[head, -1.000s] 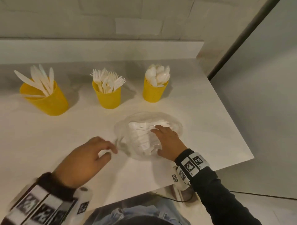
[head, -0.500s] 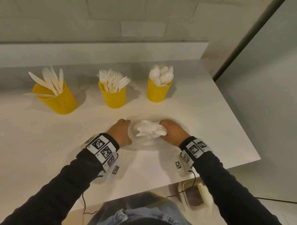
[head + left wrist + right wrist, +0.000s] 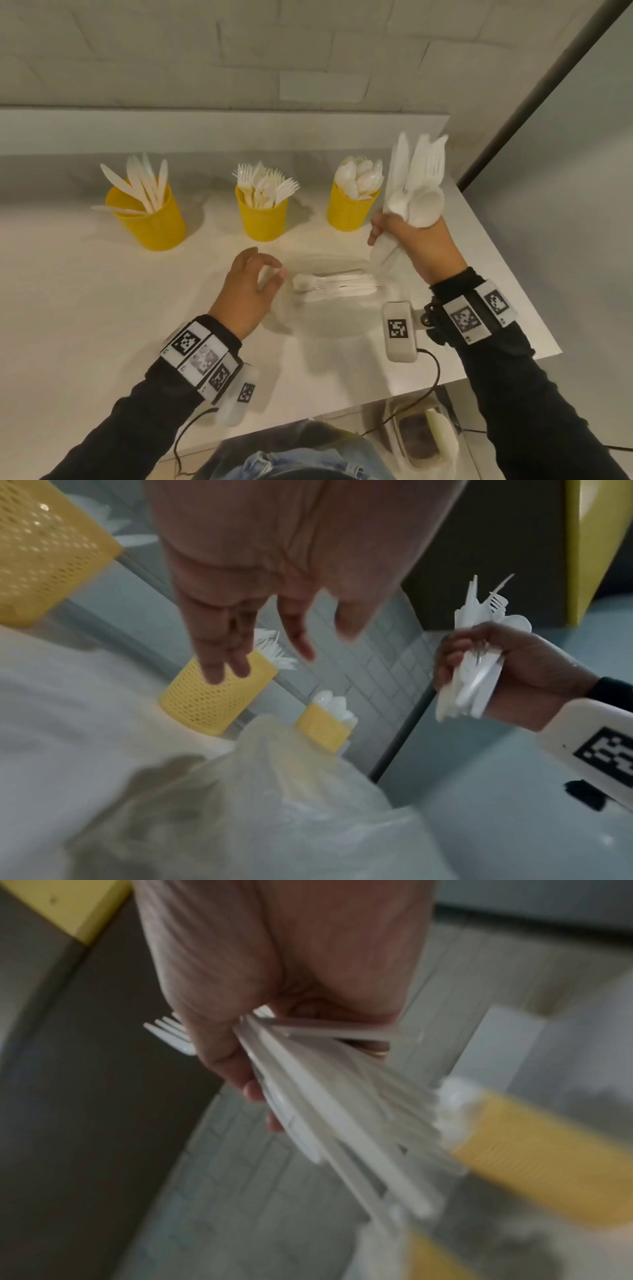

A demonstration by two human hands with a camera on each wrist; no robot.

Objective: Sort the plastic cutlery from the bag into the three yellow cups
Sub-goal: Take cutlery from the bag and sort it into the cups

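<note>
Three yellow cups stand in a row at the back: the knife cup [image 3: 147,219], the fork cup [image 3: 262,216] and the spoon cup [image 3: 351,205]. My right hand [image 3: 404,236] is raised just right of the spoon cup and grips a mixed bundle of white cutlery [image 3: 416,181], heads up; the right wrist view shows the same bundle [image 3: 335,1118]. The clear bag [image 3: 329,318] lies flat on the table with several pieces of cutlery [image 3: 335,286] inside. My left hand [image 3: 274,270] hovers at the bag's left end, its fingers [image 3: 219,653] relaxed and holding nothing.
The white table [image 3: 85,325] ends close to my right arm, its right edge [image 3: 507,260] running diagonally. A low ledge [image 3: 205,133] and a tiled wall stand behind the cups. Under the front edge sits a container [image 3: 421,438] with cables.
My right hand has lifted a bundle of cutlery out of the bag, up and to the right. My left hand has let go of the bag and opened.
</note>
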